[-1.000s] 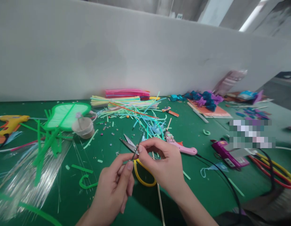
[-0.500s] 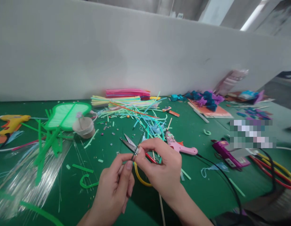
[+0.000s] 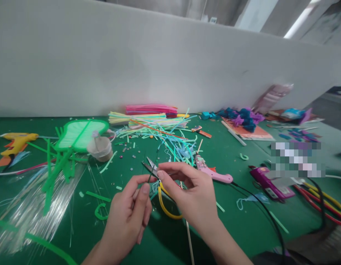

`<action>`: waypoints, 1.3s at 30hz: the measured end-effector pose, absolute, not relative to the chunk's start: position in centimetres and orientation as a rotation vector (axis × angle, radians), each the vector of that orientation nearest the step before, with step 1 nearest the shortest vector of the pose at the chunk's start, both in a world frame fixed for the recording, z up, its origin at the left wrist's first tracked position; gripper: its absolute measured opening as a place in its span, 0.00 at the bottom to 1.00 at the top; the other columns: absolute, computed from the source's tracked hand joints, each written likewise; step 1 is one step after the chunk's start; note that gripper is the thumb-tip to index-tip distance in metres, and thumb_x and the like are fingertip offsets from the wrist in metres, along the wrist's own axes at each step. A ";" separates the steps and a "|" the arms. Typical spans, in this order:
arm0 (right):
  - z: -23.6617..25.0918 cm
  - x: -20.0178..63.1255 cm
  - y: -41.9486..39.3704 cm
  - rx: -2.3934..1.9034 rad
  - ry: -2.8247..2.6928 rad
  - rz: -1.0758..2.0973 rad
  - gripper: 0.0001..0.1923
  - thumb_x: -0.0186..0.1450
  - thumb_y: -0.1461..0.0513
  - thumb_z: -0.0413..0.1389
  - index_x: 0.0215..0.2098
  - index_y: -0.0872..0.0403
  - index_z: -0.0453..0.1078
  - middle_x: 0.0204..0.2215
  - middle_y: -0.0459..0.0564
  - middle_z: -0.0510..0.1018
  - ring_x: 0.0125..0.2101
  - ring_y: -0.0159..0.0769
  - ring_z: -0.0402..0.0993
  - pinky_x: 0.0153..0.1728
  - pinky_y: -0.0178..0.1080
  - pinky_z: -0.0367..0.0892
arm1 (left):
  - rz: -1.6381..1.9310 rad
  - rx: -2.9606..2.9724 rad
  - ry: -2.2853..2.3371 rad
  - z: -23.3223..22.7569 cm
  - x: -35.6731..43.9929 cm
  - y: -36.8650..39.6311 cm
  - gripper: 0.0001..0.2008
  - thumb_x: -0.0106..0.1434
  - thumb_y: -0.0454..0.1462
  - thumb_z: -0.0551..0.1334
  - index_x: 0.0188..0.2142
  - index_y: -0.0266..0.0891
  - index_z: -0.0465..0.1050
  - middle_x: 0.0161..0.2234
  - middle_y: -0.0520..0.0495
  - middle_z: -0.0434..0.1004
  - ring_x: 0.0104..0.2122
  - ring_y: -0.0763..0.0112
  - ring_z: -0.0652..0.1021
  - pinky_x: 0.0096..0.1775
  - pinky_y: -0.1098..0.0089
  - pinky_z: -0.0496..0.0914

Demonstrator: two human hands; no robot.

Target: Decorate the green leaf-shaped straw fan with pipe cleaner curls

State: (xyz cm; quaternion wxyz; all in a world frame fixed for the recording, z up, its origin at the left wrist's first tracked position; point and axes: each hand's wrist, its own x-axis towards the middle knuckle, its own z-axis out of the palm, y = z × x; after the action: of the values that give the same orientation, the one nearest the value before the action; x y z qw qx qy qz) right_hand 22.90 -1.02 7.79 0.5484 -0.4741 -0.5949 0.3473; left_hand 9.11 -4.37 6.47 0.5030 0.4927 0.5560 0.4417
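Both hands meet at frame centre, low. L hand comes up from 7 o'clock, thumb & forefinger pinched together on a thin dark strand that pokes up out of the pinch. R hand comes in from 5 o'clock, thumb & forefinger tips also closed on the same strand, just right of the L pinch; other R fingers curl loose. Fingertips of the two hands nearly touch.

Directly behind the pinch, on the green table, lie scissors: blades parted, pointing to 10 o'clock, yellow loop handle showing betw. the hands at 6 o'clock of the blades. Neither hand grips the scissors, as far as can be seen.

At 2 o'clock of the R hand: pink glue gun, black cord running to 5 o'clock. Further at 3 o'clock: purple glue gun, w/ red & yellow cables beside it. At 12 o'clock: heap of cut coloured strips, pink bundle behind it by the white wall. At 10 o'clock: small cup touching a green fan-shaped piece, w/ green strips below. Far at 9 o'clock: yellow glue gun. At 8 o'clock: clear shiny filaments spread on the table. At 1 o'clock: blue & purple bits on an orange sheet.
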 end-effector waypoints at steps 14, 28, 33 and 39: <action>8.0 22.9 -0.2 -1.180 -1.460 0.806 0.03 0.59 0.67 0.59 0.30 0.55 0.76 0.24 0.44 0.81 0.24 0.29 0.77 0.28 0.29 0.73 | 0.970 1.603 1.284 4.2 8.3 -3.6 0.16 0.71 0.44 0.50 0.51 0.42 0.67 0.15 0.62 0.65 0.08 0.81 0.65 0.11 0.82 0.58; 6.5 22.0 -0.1 -1.141 -1.513 0.726 0.04 0.57 0.68 0.57 0.27 0.53 0.72 0.24 0.43 0.78 0.25 0.30 0.74 0.29 0.32 0.70 | 1.028 1.247 1.423 5.4 9.6 -3.8 0.16 0.68 0.49 0.53 0.43 0.39 0.66 0.14 0.60 0.67 0.06 0.82 0.62 0.11 0.82 0.52; 6.3 22.0 0.1 -1.111 -1.485 0.820 0.04 0.58 0.67 0.57 0.28 0.53 0.72 0.24 0.44 0.78 0.25 0.31 0.75 0.29 0.33 0.71 | 1.026 1.162 1.379 5.4 9.6 -3.8 0.17 0.67 0.51 0.53 0.43 0.40 0.65 0.13 0.61 0.66 0.06 0.81 0.61 0.11 0.83 0.51; 6.1 22.1 0.2 -1.056 -1.395 0.970 0.02 0.58 0.66 0.57 0.28 0.54 0.71 0.24 0.44 0.77 0.26 0.30 0.74 0.29 0.33 0.71 | 1.034 1.162 1.375 5.2 9.7 -3.9 0.17 0.67 0.51 0.53 0.43 0.40 0.65 0.12 0.61 0.65 0.06 0.82 0.60 0.11 0.83 0.50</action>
State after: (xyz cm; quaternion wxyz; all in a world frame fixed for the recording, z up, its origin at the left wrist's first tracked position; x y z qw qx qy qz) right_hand 22.12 0.16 6.15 0.5402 -0.4443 -0.5867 0.4081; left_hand 9.67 -3.90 5.22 0.5078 0.4822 0.5705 0.4291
